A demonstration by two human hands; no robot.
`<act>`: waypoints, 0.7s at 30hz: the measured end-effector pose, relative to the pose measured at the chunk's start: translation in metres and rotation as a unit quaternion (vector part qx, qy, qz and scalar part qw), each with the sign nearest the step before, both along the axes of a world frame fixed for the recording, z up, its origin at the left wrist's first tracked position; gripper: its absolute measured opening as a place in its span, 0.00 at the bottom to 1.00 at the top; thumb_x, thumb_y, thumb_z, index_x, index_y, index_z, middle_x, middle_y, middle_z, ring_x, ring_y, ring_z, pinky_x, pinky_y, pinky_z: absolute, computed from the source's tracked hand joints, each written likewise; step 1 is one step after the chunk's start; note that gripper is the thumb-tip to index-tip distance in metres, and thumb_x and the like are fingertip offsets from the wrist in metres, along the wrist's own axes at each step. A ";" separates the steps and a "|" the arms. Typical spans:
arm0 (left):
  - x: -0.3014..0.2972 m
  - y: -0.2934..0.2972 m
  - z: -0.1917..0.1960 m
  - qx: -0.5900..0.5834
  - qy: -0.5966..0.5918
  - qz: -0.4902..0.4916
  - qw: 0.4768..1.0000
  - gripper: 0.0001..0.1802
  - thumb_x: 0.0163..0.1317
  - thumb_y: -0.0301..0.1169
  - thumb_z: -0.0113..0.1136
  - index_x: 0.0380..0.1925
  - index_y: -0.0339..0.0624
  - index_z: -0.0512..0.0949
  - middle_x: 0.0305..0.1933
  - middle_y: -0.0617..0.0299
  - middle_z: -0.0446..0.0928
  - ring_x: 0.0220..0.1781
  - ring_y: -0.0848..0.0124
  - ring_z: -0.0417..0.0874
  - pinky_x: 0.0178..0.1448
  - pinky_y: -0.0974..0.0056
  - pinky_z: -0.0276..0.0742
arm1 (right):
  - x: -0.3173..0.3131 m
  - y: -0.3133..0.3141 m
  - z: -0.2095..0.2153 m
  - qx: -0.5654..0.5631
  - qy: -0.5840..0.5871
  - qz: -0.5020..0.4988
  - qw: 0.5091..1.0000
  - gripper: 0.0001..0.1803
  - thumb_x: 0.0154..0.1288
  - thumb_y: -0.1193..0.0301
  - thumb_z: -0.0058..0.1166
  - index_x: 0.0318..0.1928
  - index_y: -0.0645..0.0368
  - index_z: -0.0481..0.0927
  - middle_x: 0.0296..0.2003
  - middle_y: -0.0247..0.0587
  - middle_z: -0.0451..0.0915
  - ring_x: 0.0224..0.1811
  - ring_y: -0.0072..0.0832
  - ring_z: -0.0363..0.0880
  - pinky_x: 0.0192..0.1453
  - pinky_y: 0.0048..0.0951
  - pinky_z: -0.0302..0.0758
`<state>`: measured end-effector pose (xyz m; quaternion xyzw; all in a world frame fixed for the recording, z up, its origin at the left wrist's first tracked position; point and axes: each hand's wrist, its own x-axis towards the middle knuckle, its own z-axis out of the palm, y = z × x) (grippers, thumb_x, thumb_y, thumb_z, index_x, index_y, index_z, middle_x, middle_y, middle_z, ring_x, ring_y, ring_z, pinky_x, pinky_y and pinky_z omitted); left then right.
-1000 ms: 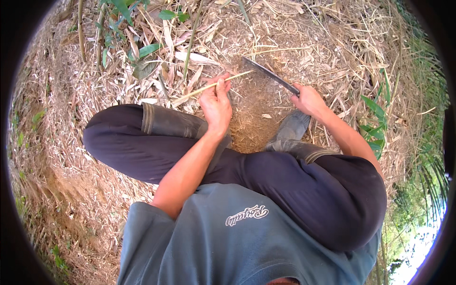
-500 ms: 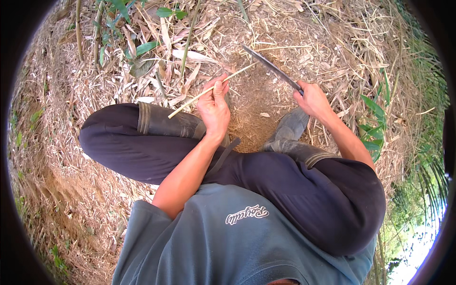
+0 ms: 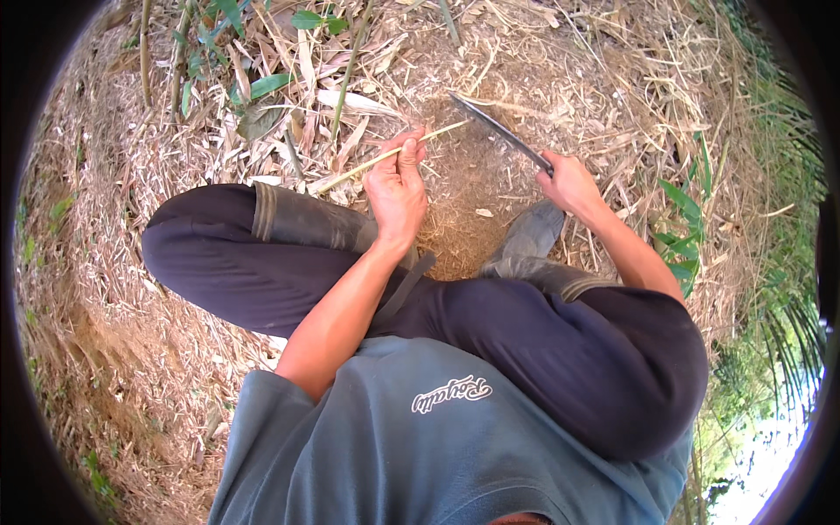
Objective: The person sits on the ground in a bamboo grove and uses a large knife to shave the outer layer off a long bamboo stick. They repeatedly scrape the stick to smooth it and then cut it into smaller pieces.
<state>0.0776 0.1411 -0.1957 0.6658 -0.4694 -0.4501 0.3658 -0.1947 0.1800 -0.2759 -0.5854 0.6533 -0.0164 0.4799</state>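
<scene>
**Blade meets bamboo strip over bare soil**

The left hand [image 3: 396, 188] closes its fingers around a thin pale bamboo strip [image 3: 385, 157], which slants above the patch of bare soil [image 3: 468, 206]. The right hand [image 3: 569, 182] grips the handle of a long dark blade [image 3: 499, 129], whose tip touches the strip's far end. Rubber boots [image 3: 306, 219] rest beside the soil patch.

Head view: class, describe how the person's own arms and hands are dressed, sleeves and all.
Both forearms are bare. The left hand and right hand wear no gloves, and no watch or ring shows. A short sleeve of the blue-grey T-shirt ends above the left elbow; the right sleeve is hidden.
</scene>
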 end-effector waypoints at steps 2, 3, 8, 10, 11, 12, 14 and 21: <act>0.006 0.000 -0.001 0.018 -0.039 -0.024 0.999 0.12 0.77 0.28 0.50 0.48 0.30 0.78 0.52 0.50 0.83 0.52 0.68 0.84 0.59 0.66 0.84 | -0.005 -0.007 0.011 0.001 -0.021 0.013 1.000 0.12 0.65 0.64 0.55 0.41 0.60 0.80 0.28 0.57 0.82 0.31 0.57 0.82 0.38 0.53 0.78; 0.009 0.009 0.003 0.026 -0.020 -0.006 0.999 0.12 0.77 0.28 0.50 0.48 0.30 0.78 0.52 0.50 0.83 0.52 0.68 0.84 0.59 0.66 0.84 | 0.001 -0.014 0.037 -0.017 -0.032 -0.024 0.999 0.11 0.65 0.66 0.57 0.40 0.60 0.80 0.26 0.56 0.82 0.28 0.53 0.83 0.34 0.48 0.77; 0.000 0.005 -0.003 -0.017 0.032 0.034 0.999 0.12 0.76 0.27 0.52 0.46 0.32 0.83 0.45 0.56 0.85 0.46 0.73 0.85 0.53 0.68 0.85 | 0.021 -0.006 0.056 -0.232 -0.178 -0.145 0.945 0.10 0.64 0.71 0.60 0.44 0.59 0.81 0.25 0.54 0.81 0.24 0.44 0.82 0.30 0.40 0.76; -0.002 0.003 -0.001 -0.010 0.019 0.028 0.999 0.11 0.75 0.27 0.53 0.46 0.32 0.83 0.44 0.56 0.85 0.44 0.74 0.85 0.52 0.69 0.85 | 0.013 0.008 0.017 -0.149 -0.126 -0.107 0.975 0.12 0.64 0.69 0.59 0.47 0.59 0.81 0.28 0.53 0.83 0.26 0.47 0.83 0.33 0.43 0.78; -0.002 0.003 -0.002 -0.002 0.016 0.024 1.000 0.11 0.75 0.27 0.53 0.46 0.32 0.83 0.43 0.57 0.85 0.43 0.74 0.85 0.51 0.69 0.85 | 0.007 0.003 0.009 0.015 -0.001 0.019 1.000 0.15 0.64 0.66 0.57 0.49 0.59 0.81 0.29 0.55 0.84 0.29 0.54 0.84 0.38 0.48 0.80; -0.002 0.003 -0.004 0.005 0.013 0.019 1.000 0.11 0.75 0.27 0.53 0.46 0.33 0.83 0.43 0.57 0.85 0.42 0.74 0.86 0.50 0.69 0.85 | 0.003 0.006 0.002 -0.006 0.004 0.025 1.000 0.15 0.64 0.65 0.56 0.48 0.60 0.81 0.29 0.56 0.84 0.30 0.55 0.84 0.40 0.50 0.80; 0.000 -0.002 -0.013 -0.014 -0.044 0.008 0.999 0.11 0.75 0.27 0.54 0.47 0.33 0.83 0.39 0.59 0.86 0.40 0.75 0.86 0.45 0.69 0.82 | 0.004 0.001 -0.005 -0.052 0.011 0.036 0.998 0.15 0.64 0.64 0.56 0.45 0.61 0.81 0.28 0.58 0.83 0.32 0.58 0.84 0.42 0.53 0.81; 0.001 0.010 -0.006 -0.008 0.008 0.040 0.999 0.12 0.76 0.29 0.52 0.47 0.31 0.82 0.41 0.57 0.86 0.41 0.74 0.85 0.53 0.68 0.85 | 0.019 -0.011 0.074 -0.212 -0.177 -0.127 0.953 0.11 0.64 0.66 0.56 0.41 0.62 0.81 0.19 0.48 0.78 0.20 0.48 0.78 0.29 0.45 0.73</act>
